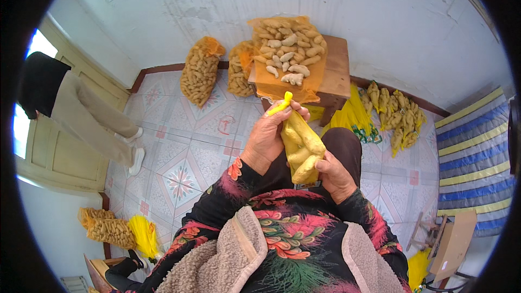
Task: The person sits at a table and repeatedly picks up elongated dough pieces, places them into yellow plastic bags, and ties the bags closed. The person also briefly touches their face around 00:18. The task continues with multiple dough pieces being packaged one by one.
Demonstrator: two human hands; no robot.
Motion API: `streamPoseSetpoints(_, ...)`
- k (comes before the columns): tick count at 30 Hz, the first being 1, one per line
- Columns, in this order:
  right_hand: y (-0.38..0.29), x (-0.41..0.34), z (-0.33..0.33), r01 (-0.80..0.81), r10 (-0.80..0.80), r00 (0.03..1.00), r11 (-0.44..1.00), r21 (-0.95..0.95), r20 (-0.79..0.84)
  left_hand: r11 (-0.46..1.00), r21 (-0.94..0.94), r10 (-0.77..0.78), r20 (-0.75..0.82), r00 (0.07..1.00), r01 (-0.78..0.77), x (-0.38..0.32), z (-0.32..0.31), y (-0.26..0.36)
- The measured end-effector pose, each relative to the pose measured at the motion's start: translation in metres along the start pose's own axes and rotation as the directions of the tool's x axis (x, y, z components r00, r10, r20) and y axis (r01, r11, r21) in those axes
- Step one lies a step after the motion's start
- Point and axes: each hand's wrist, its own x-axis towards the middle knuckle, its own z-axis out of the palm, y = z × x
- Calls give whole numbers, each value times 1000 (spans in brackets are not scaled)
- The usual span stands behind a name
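A yellow mesh bag (303,144) full of knobbly tan roots, which look like ginger, is between my two hands over my lap. My left hand (266,138) pinches its gathered neck, where a twisted yellow end (287,98) sticks up. Lower down, my right hand (336,175) grips the side of the bag near its bottom. Just beyond stands a wooden stool (337,59) with a large orange mesh sack (281,36) lying on it. Several loose root pieces (293,78) rest on the sack's orange mesh.
Filled mesh sacks (201,71) stand by the wall. Right of the stool are yellow mesh bags (348,114) and filled small bags (397,110). A striped sheet (474,162) and a cardboard box (454,244) are at right. One person (85,110) stands at left; another person's leg (124,268) shows lower left.
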Motion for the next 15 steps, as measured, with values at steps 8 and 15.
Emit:
streamPoseSetpoints(8, 1, 6, 9, 37, -37, 999, 999, -20, -13, 999, -35, -5, -27, 1000, 4, -5, 9, 5)
streamPoseSetpoints(15, -4, 6, 16, 44, -45, 999, 999, 12, 21, 996, -84, 10, -55, 998, -14, -5, 10, 7)
